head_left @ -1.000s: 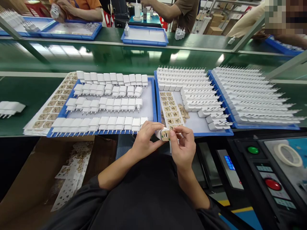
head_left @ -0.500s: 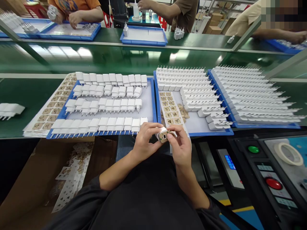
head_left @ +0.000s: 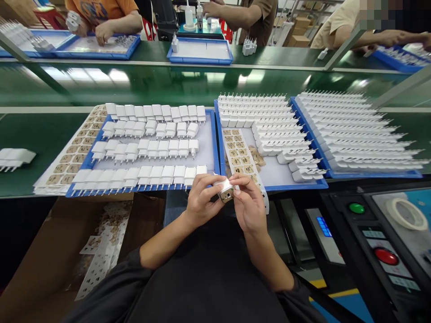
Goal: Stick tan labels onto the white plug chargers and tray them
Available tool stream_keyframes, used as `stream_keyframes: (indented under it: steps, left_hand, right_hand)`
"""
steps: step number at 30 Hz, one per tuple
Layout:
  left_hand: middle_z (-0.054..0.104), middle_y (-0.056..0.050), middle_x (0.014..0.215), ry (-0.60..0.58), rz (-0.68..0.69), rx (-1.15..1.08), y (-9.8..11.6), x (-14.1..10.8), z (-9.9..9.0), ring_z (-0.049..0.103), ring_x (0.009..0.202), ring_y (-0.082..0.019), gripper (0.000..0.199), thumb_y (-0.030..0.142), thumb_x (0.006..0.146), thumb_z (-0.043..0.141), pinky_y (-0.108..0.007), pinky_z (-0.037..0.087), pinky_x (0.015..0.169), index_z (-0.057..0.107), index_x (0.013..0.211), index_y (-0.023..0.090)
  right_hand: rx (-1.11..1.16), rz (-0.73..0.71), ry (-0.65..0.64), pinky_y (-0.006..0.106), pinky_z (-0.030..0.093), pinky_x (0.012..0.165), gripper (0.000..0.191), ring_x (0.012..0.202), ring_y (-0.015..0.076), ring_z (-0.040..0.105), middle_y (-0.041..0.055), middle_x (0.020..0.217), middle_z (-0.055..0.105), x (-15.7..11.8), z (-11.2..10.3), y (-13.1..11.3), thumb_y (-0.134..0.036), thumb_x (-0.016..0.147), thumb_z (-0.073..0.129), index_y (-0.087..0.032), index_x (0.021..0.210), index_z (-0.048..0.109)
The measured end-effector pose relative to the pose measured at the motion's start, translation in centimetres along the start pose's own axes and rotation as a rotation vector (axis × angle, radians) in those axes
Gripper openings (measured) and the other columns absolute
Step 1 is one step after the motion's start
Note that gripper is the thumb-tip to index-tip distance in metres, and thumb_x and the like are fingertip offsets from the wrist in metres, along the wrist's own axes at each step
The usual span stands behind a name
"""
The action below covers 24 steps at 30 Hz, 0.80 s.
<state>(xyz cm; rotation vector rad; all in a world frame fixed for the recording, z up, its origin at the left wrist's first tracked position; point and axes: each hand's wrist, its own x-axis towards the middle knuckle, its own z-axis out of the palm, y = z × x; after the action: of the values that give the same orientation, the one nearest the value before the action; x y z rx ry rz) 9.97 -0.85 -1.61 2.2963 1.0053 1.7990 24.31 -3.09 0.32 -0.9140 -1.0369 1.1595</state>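
Observation:
A white plug-in charger with a tan label around the port on its end face is held up in front of me. My left hand grips its left side, fingers over the top and thumb below. My right hand pinches its right edge with thumb and fingertips, which partly cover that side. Just behind my hands lies a sheet of tan labels, reaching over the front rim of the middle blue tray. Loose tan pieces lie beside the sheet.
Rows of chargers fill the left blue tray and the right blue tray. A stack of label sheets lies at left, above a cardboard box of scraps. A control panel stands at right. Co-workers sit across the green conveyor.
The charger has tilted so its top shows more and its end face points lower. My right hand has shifted slightly left, its fingers closer against the charger.

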Motion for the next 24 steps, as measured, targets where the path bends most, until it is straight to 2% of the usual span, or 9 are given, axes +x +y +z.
stream_keyframes:
  steps: [4,9,12,13,15,17,18,21,24]
  left_hand:
    - [0.074,-0.007,0.109,-0.036,-0.041,-0.097,0.2,0.2,-0.1,0.069,0.096,-0.02,0.037,0.021,0.085,0.08,-0.036,0.055,0.081,0.057,0.114,0.026]
    - [0.074,-0.008,0.106,-0.078,-0.145,-0.149,0.4,0.5,-0.2,0.071,0.094,-0.02,0.032,0.025,0.087,0.079,-0.035,0.056,0.08,0.057,0.11,0.024]
    - [0.074,-0.008,0.105,-0.105,-0.254,-0.177,0.4,0.7,-0.4,0.071,0.095,-0.02,0.031,0.028,0.086,0.08,-0.033,0.057,0.08,0.057,0.106,0.023]
    - [0.074,-0.008,0.105,-0.113,-0.281,-0.18,0.4,0.8,-0.5,0.071,0.096,-0.02,0.033,0.028,0.084,0.081,-0.032,0.057,0.08,0.058,0.106,0.022]
    - [0.074,-0.007,0.105,-0.132,-0.334,-0.182,0.4,0.8,-0.8,0.071,0.096,-0.02,0.035,0.028,0.082,0.084,-0.031,0.056,0.078,0.059,0.105,0.022]
    - [0.075,-0.006,0.105,-0.158,-0.383,-0.188,0.4,0.8,-1.0,0.071,0.096,-0.019,0.035,0.025,0.081,0.084,-0.029,0.055,0.077,0.059,0.106,0.021]
    - [0.075,-0.005,0.104,-0.168,-0.405,-0.183,0.4,0.8,-1.1,0.07,0.094,-0.018,0.035,0.024,0.081,0.084,-0.028,0.054,0.077,0.06,0.106,0.021]
    - [0.075,-0.003,0.102,-0.189,-0.452,-0.145,0.4,0.9,-1.3,0.067,0.085,-0.015,0.036,0.023,0.08,0.084,-0.027,0.053,0.076,0.062,0.108,0.021]
    - [0.074,-0.002,0.099,-0.203,-0.498,-0.135,0.2,1.1,-1.3,0.064,0.08,-0.014,0.035,0.024,0.08,0.084,-0.026,0.054,0.076,0.063,0.108,0.021]
  right_hand:
    - [-0.091,-0.052,-0.077,0.037,0.055,0.089,0.017,0.102,0.0211,0.064,0.0032,0.104,0.066,0.3,-0.9,-0.2,-0.023,0.087,0.067,-0.028,0.102,0.071]
    - [-0.526,-0.449,-0.067,0.045,0.055,0.091,0.01,0.099,0.0239,0.065,0.0045,0.102,0.069,-0.1,-2.0,-1.2,-0.022,0.088,0.071,-0.03,0.094,0.073]
    - [-0.497,-0.544,-0.19,0.044,0.057,0.08,0.004,0.087,0.0239,0.067,0.0035,0.089,0.069,-0.2,-2.9,-1.7,-0.027,0.088,0.072,-0.03,0.089,0.072]
    - [-0.445,-0.523,-0.149,0.043,0.057,0.077,0.001,0.082,0.0229,0.067,0.0027,0.083,0.068,0.0,-3.5,-1.7,-0.029,0.089,0.07,-0.029,0.088,0.071]
    - [-0.416,-0.447,0.098,0.038,0.056,0.072,0.005,0.075,0.0202,0.066,0.0014,0.078,0.067,1.3,-5.1,-1.4,-0.032,0.091,0.069,-0.026,0.091,0.069]
    - [-0.56,-0.365,0.357,0.034,0.055,0.07,0.014,0.074,0.0182,0.066,0.0019,0.083,0.07,3.3,-7.4,-0.6,-0.034,0.088,0.073,-0.023,0.096,0.07]
    - [-0.655,-0.331,0.416,0.035,0.056,0.073,0.019,0.076,0.0189,0.067,0.0032,0.085,0.071,4.4,-8.7,0.0,-0.036,0.087,0.072,-0.021,0.1,0.07]
    - [-1.025,-0.252,0.429,0.041,0.057,0.074,0.025,0.073,0.0209,0.064,0.009,0.092,0.073,7.0,-11.7,1.3,-0.035,0.087,0.064,-0.018,0.104,0.072]
    - [-1.186,-0.322,0.422,0.046,0.057,0.08,0.028,0.08,0.0233,0.064,0.0165,0.114,0.069,7.2,-11.7,1.3,-0.034,0.088,0.061,-0.017,0.107,0.074]
